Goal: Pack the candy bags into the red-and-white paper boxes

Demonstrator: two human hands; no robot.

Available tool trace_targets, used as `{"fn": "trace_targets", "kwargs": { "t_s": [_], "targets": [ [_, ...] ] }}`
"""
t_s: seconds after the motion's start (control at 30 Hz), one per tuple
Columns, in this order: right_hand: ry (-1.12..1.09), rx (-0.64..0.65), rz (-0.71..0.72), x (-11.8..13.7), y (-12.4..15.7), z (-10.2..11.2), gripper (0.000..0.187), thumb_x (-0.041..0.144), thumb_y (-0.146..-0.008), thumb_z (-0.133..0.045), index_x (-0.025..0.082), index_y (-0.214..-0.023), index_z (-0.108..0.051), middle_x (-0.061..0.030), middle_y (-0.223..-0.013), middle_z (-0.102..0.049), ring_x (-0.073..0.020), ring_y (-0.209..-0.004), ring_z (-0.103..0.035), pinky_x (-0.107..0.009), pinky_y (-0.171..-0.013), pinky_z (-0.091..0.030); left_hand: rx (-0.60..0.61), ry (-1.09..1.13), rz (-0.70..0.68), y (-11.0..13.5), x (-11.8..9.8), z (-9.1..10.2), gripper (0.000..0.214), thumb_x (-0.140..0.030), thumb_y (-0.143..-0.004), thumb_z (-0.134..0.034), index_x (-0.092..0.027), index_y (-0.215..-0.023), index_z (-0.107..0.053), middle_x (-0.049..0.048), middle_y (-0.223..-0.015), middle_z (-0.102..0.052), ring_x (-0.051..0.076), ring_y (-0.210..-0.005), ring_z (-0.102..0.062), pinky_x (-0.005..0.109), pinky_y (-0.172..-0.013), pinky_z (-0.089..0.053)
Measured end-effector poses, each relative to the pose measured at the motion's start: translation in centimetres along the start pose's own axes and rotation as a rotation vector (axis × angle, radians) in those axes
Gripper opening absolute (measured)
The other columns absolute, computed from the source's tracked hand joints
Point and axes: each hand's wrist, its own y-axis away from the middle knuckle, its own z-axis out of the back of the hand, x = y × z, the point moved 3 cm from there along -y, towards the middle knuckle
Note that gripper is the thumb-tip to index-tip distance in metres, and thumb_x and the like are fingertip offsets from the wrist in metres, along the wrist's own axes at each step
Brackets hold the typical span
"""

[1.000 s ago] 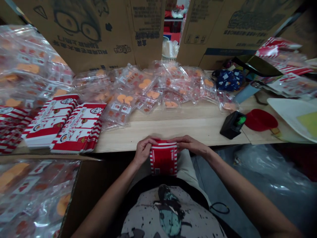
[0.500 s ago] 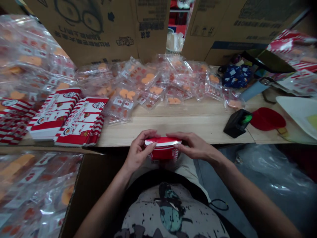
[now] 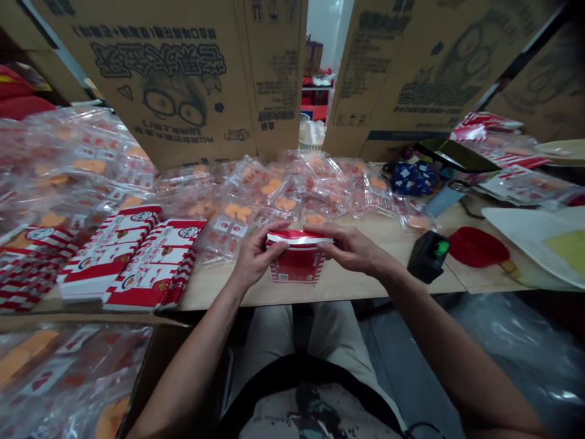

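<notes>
Between my hands, at the table's front edge, is a red box (image 3: pixel 298 266) with striped sides and a white-edged flap along its top. My left hand (image 3: pixel 259 251) grips its upper left corner, thumb on the near face and fingers behind. On the upper right corner, my right hand (image 3: pixel 351 246) holds it the same way. The box's far side is hidden. To the left lie stacks of flat red-and-white printed cartons (image 3: pixel 153 263). Beyond the box, clear plastic packets (image 3: pixel 235 219) with orange pieces inside are heaped.
Large cardboard boxes (image 3: pixel 256 79) stand behind the packets. At right are a black tape dispenser (image 3: pixel 427 256), a red scoop-like dish (image 3: pixel 479 246), a blue patterned pouch (image 3: pixel 414 177) and a white tray (image 3: pixel 516 228). An open carton of packets (image 3: pixel 68 378) sits at lower left.
My view has tilted up. Both hands have moved the box forward and up from above my lap to the table's front edge, showing more of its near face.
</notes>
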Motion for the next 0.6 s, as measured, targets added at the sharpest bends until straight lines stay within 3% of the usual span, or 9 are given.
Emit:
{"fn": "trace_targets", "kwargs": {
  "t_s": [0.17,0.27,0.37,0.53,0.6],
  "targets": [
    [0.068,-0.044,0.041,0.6,-0.3,0.0,0.044,0.036,-0.096,-0.056,0.017,-0.134,-0.066,-0.0135,-0.125,-0.072,-0.026,-0.108,-0.069,-0.041,-0.092,-0.055,-0.069,0.124,0.004,0.2,0.9,-0.6,0.054,-0.043,-0.087,-0.074,-0.022,-0.136,-0.062,0.0089,-0.121,-0.072,0.023,-0.101,-0.069,0.03,-0.084,-0.054],
    [0.109,-0.06,0.141,0.8,-0.1,-0.2,0.041,0.034,-0.096,-0.056,0.019,-0.134,-0.067,-0.0125,-0.129,-0.07,-0.0261,-0.115,-0.067,-0.042,-0.099,-0.053,-0.092,0.183,-0.041,0.4,1.9,-0.4,0.044,-0.047,-0.086,-0.074,-0.02,-0.12,-0.073,0.0095,-0.113,-0.075,0.024,-0.098,-0.071,0.03,-0.083,-0.054],
    [0.078,-0.077,0.156,0.5,0.2,-0.1,0.039,0.035,-0.098,-0.056,0.02,-0.131,-0.069,-0.0116,-0.129,-0.071,-0.0252,-0.116,-0.067,-0.039,-0.097,-0.054,-0.091,0.124,-0.118,0.5,2.2,0.1,0.037,-0.047,-0.084,-0.076,-0.019,-0.109,-0.078,0.0095,-0.106,-0.077,0.023,-0.096,-0.071,0.031,-0.085,-0.054],
    [0.014,-0.068,0.1,-0.3,0.1,0.0,0.038,0.037,-0.097,-0.058,0.02,-0.129,-0.07,-0.0112,-0.122,-0.074,-0.0239,-0.103,-0.072,-0.037,-0.088,-0.059,-0.129,-0.099,-0.192,0.7,0.8,0.7,0.037,-0.038,-0.09,-0.07,-0.021,-0.123,-0.071,0.0073,-0.109,-0.075,0.017,-0.086,-0.068,0.026,-0.077,-0.052],
    [0.023,-0.079,0.121,-0.2,0.0,-0.1,0.037,0.036,-0.097,-0.058,0.021,-0.129,-0.07,-0.0109,-0.122,-0.074,-0.0234,-0.104,-0.072,-0.038,-0.09,-0.058,-0.086,-0.171,-0.193,0.7,-0.2,0.7,0.039,-0.037,-0.091,-0.068,-0.02,-0.126,-0.069,0.0079,-0.112,-0.074,0.017,-0.088,-0.068,0.026,-0.078,-0.052]
  ]
}}
